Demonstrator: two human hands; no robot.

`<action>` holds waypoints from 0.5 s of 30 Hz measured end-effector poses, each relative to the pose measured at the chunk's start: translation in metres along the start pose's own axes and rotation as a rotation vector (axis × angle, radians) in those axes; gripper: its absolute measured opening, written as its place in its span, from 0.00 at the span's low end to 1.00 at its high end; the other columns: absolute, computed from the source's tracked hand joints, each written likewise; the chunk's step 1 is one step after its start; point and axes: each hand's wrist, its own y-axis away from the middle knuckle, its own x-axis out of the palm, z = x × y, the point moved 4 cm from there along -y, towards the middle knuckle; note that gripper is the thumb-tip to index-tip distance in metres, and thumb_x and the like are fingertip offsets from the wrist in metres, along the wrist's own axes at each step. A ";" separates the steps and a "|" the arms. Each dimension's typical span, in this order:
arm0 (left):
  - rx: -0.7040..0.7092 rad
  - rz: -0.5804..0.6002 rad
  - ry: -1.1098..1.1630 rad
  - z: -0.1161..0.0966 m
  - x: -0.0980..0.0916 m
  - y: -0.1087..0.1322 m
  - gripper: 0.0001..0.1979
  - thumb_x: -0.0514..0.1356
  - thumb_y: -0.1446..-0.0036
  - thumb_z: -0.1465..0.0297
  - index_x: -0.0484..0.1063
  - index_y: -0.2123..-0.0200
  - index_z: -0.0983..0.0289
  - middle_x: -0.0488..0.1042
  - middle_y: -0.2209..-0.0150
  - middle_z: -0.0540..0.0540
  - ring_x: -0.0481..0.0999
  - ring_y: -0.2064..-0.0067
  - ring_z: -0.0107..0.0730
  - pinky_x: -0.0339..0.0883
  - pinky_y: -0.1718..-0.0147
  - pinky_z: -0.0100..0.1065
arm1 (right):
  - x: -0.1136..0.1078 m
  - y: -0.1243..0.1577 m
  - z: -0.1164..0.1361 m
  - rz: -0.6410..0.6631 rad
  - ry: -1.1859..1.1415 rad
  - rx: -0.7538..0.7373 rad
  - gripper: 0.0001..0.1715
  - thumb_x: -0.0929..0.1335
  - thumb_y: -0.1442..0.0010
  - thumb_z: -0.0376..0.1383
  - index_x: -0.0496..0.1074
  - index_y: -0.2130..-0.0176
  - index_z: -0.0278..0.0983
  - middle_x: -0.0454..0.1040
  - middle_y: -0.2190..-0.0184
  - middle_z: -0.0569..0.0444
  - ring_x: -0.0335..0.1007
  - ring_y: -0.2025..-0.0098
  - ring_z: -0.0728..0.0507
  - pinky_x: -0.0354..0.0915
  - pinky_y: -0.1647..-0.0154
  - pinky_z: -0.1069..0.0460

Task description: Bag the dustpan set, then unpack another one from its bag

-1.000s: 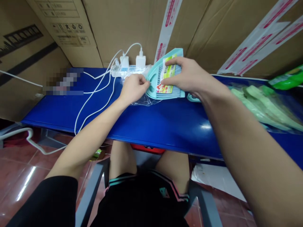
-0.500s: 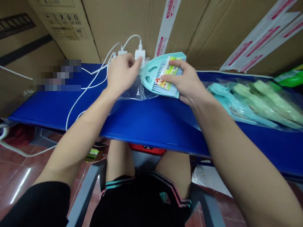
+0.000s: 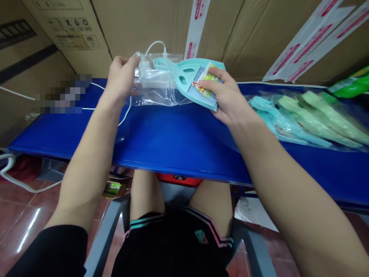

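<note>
The mint-green dustpan (image 3: pixel 188 75) sits in the person's right hand (image 3: pixel 226 94), up at the far edge of the blue bench (image 3: pixel 178 140). Its long axis runs roughly left to right, with the looped handle pointing left and a little toward the far side, and the wide lip pointing right and toward the near side. A small brush (image 3: pixel 201 79) with pale bristles lies in the scoop, and a yellow and red paper label (image 3: pixel 206 80) covers part of it. The right hand has a firm, narrow hold: the thumb lies across the label and the fingers wrap under the lip, gripping pan and brush together. I cannot tell whether the dustpan touches the bench.

The left hand (image 3: pixel 121 79) pinches the left end of a clear plastic bag (image 3: pixel 157 86), its fingers closed on the film. The handle end overlaps the bag, but whether it lies inside or behind the plastic is hard to tell.

Cardboard boxes (image 3: pixel 144 29) stand just behind the far edge. A broad stretch of blue lies open between the hands and the near edge. To the right, near the dustpan, a row of mint and pale green dustpans in clear wrapping (image 3: pixel 305 119) lies along the bench. A white cable (image 3: pixel 124 117) runs out from under the bag on the left.
</note>
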 end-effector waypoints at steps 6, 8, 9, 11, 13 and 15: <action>-0.126 0.138 0.182 0.006 -0.001 -0.001 0.09 0.64 0.37 0.76 0.71 0.62 0.55 0.80 0.60 0.49 0.83 0.60 0.40 0.79 0.52 0.46 | 0.004 0.005 0.004 0.108 0.024 -0.028 0.36 0.81 0.50 0.31 0.69 0.46 0.45 0.83 0.52 0.55 0.83 0.47 0.39 0.81 0.39 0.39; -0.128 0.145 0.227 0.005 0.000 -0.001 0.06 0.63 0.35 0.74 0.72 0.60 0.56 0.81 0.59 0.50 0.83 0.58 0.41 0.78 0.48 0.47 | 0.004 0.007 0.006 0.148 0.046 -0.050 0.36 0.81 0.50 0.32 0.69 0.45 0.45 0.83 0.51 0.55 0.83 0.48 0.39 0.82 0.40 0.39; -0.136 0.157 0.255 0.004 0.001 -0.001 0.03 0.62 0.34 0.72 0.73 0.59 0.56 0.81 0.59 0.51 0.82 0.57 0.42 0.78 0.47 0.48 | 0.004 0.007 0.006 0.167 0.061 -0.062 0.37 0.81 0.50 0.33 0.69 0.45 0.45 0.83 0.50 0.55 0.82 0.47 0.38 0.81 0.40 0.38; -0.159 0.191 0.314 0.002 0.003 0.001 0.03 0.60 0.33 0.70 0.74 0.57 0.58 0.81 0.60 0.52 0.80 0.56 0.42 0.78 0.47 0.47 | 0.004 0.008 0.008 0.203 0.086 -0.085 0.38 0.82 0.50 0.34 0.69 0.45 0.46 0.82 0.48 0.53 0.81 0.44 0.37 0.80 0.39 0.38; -0.163 0.225 0.361 -0.001 0.004 0.002 0.07 0.59 0.34 0.73 0.75 0.55 0.60 0.81 0.62 0.53 0.78 0.57 0.40 0.79 0.50 0.43 | 0.003 0.008 0.009 0.226 0.097 -0.105 0.39 0.83 0.51 0.36 0.69 0.44 0.46 0.82 0.47 0.52 0.80 0.42 0.37 0.80 0.38 0.38; -0.158 0.247 0.393 -0.003 0.005 0.004 0.10 0.56 0.35 0.76 0.75 0.55 0.60 0.81 0.62 0.54 0.77 0.61 0.38 0.79 0.54 0.41 | 0.003 0.008 0.010 0.239 0.092 -0.120 0.41 0.83 0.52 0.36 0.68 0.44 0.46 0.82 0.47 0.52 0.80 0.42 0.37 0.80 0.37 0.39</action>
